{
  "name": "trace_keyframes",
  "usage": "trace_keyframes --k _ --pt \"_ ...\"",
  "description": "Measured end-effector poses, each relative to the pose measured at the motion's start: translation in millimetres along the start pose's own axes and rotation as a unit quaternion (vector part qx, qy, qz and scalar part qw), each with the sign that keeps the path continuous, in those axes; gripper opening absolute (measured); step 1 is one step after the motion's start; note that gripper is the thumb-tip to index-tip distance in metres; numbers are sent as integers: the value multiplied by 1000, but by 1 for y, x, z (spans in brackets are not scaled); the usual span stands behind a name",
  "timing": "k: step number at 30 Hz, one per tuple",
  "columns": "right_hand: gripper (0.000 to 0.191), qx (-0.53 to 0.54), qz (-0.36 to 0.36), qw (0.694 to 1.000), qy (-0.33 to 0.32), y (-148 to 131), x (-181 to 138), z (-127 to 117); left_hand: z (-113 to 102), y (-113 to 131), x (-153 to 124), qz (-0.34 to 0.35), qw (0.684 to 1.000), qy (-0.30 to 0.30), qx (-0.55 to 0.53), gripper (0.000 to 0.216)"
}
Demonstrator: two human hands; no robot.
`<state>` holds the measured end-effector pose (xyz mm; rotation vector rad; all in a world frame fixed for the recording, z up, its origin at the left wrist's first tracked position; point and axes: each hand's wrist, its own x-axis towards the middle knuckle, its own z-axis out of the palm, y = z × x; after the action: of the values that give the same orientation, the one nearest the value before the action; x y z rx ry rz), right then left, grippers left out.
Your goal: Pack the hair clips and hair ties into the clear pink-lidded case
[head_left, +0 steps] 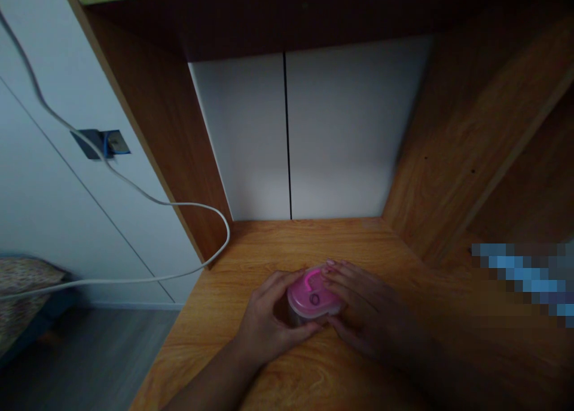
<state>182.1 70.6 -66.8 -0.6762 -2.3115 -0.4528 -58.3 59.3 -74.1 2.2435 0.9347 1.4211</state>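
Pink-lidded container (299, 296) gripped between both hands (264, 327) (376, 312); white cable (195, 204) loops left, by wooden panel (147, 112).

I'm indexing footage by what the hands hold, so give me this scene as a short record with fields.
Left hand: curled around the container's side
Right hand: fingers over the pink lid, thumb near its edge
Lid: on the container; whether sealed, cannot tell
Surface: wood-grain desk
Behind: white back panel with a dark vertical line
Left side: looping white cable
Light: dim
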Motion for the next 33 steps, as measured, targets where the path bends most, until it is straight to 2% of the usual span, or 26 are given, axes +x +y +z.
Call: trace_keyframes --k 19,27,33 --pt "50 -39 3 999 -13 -12 6 7 1 3 1 -31 999 -2 24 65" --pt "58 -42 4 999 -10 -16 4 16 6 2 0 -42 999 17 22 64" --pt "57 -63 -5 997 -42 -18 3 16 9 4 1 -76 997 9 7 62"
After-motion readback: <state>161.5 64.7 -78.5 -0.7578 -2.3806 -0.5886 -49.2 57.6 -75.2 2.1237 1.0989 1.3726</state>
